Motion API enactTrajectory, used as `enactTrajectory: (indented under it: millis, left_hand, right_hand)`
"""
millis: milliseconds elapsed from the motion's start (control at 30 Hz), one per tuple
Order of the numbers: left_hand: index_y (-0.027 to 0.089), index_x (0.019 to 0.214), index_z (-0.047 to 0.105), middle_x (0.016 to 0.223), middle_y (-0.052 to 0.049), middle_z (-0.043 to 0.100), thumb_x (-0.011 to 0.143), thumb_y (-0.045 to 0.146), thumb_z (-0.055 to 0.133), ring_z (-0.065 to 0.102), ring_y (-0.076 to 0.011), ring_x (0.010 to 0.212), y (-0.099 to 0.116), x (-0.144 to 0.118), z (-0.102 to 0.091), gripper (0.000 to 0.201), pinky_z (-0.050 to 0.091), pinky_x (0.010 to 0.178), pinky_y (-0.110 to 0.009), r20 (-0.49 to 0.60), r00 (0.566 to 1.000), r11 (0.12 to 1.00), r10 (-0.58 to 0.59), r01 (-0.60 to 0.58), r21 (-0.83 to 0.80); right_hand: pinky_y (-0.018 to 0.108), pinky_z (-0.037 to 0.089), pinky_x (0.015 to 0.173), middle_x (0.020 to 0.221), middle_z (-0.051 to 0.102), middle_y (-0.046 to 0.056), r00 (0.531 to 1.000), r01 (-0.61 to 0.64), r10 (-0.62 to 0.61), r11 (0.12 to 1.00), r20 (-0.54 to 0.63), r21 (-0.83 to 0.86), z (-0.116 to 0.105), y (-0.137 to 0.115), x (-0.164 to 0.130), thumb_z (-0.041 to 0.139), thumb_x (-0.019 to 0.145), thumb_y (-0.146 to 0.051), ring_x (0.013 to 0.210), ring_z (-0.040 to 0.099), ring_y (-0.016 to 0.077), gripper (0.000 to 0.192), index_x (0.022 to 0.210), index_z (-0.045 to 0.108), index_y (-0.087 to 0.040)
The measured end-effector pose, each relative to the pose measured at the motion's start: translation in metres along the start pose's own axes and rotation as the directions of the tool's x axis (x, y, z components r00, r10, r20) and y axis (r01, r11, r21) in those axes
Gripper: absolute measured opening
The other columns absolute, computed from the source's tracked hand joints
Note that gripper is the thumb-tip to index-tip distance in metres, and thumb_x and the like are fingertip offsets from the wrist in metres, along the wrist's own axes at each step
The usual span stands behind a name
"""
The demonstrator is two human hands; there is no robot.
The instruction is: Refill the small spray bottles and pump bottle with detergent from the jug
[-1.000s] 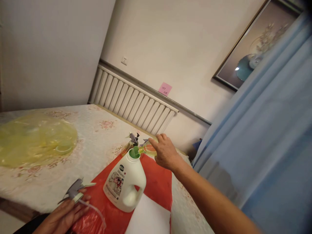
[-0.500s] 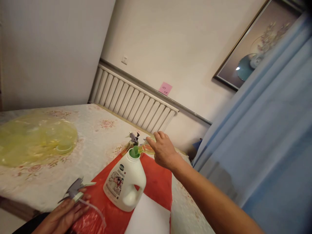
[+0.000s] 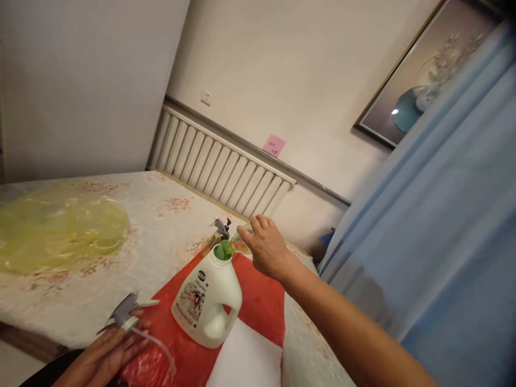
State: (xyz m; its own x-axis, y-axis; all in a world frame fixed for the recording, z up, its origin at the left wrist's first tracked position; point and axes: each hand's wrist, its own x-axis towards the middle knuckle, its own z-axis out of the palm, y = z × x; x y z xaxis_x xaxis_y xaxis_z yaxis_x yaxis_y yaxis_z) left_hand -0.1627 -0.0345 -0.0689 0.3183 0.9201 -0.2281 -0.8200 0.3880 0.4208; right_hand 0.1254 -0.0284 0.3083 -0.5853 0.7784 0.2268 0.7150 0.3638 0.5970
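Head view, nearest first: left hand lies at the bottom edge, fingers closed around a grey spray trigger whose clear tube trails over the red plastic sheet; a white detergent jug with an open green spout stands on that sheet; beyond it, right hand reaches out with fingers loosely spread, touching a yellowish spray bottle without gripping it; a second spray bottle stands just left; farther left a yellow bag lies on the bedspread.
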Motion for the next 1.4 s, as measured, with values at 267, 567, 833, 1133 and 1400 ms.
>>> enactTrajectory:
  millis: [267, 567, 833, 1133, 1400]
  left_hand:
    - [0.025, 0.101, 0.079, 0.105, -0.012, 0.081, 0.074, 0.019, 0.082, 0.075, -0.0343, 0.102, 0.002, -0.004, 0.008, 0.028, 0.059, 0.097, -0.053, 0.009, 1.000, 1.000, -0.022, 0.022, -0.010]
    - [0.023, 0.105, 0.077, 0.106, -0.013, 0.080, 0.078, 0.016, 0.078, 0.075, -0.0331, 0.103, 0.002, -0.007, 0.010, 0.028, 0.058, 0.098, -0.055, 0.011, 1.000, 1.000, 0.000, 0.000, 0.004]
    - [0.017, 0.104, 0.076, 0.109, -0.015, 0.079, 0.077, 0.010, 0.077, 0.074, -0.0332, 0.104, 0.002, -0.009, 0.008, 0.027, 0.059, 0.097, -0.053, -0.025, 0.999, 0.999, 0.037, -0.036, 0.041]
    - [0.017, 0.091, 0.074, 0.097, -0.010, 0.081, 0.077, 0.002, 0.068, 0.077, -0.0285, 0.094, -0.001, -0.030, 0.025, 0.021, 0.066, 0.085, -0.047, -0.204, 0.976, 0.997, 0.072, -0.069, 0.018]
    - [0.026, 0.099, 0.077, 0.099, -0.005, 0.082, 0.067, 0.012, 0.083, 0.076, -0.0323, 0.096, -0.007, -0.063, 0.064, 0.036, 0.067, 0.082, -0.042, -0.105, 0.988, 0.986, 0.111, -0.096, 0.135]
  right_hand:
    - [0.047, 0.040, 0.093, 0.121, 0.056, 0.019, 1.000, 0.021, -0.021, 1.000, -0.009, -0.014, -0.002, -0.003, 0.002, 0.061, 0.074, -0.013, 0.111, 0.046, 0.0346, 0.057, 0.131, 0.056, -0.017]
    - [0.047, 0.039, 0.094, 0.118, 0.056, 0.019, 1.000, 0.026, -0.026, 0.999, -0.007, -0.021, -0.002, -0.005, 0.001, 0.063, 0.073, -0.014, 0.110, 0.046, 0.0349, 0.059, 0.132, 0.055, -0.016]
    - [0.046, 0.042, 0.091, 0.120, 0.057, 0.021, 0.998, -0.062, 0.062, 0.997, -0.002, 0.048, 0.007, -0.007, -0.006, 0.064, 0.072, -0.013, 0.110, 0.049, 0.0356, 0.061, 0.132, 0.057, -0.016]
    - [0.047, 0.043, 0.107, 0.128, 0.065, 0.010, 0.893, -0.300, 0.450, 0.593, 0.002, 0.747, 0.076, -0.024, -0.064, 0.080, 0.064, -0.019, 0.119, 0.057, 0.0299, 0.075, 0.135, 0.056, -0.022]
    - [0.046, 0.051, 0.102, 0.134, 0.065, 0.009, 0.630, -0.376, 0.688, -0.137, 0.361, 0.917, 0.127, -0.089, -0.162, 0.082, 0.056, -0.018, 0.122, 0.062, 0.0328, 0.087, 0.138, 0.054, -0.023]
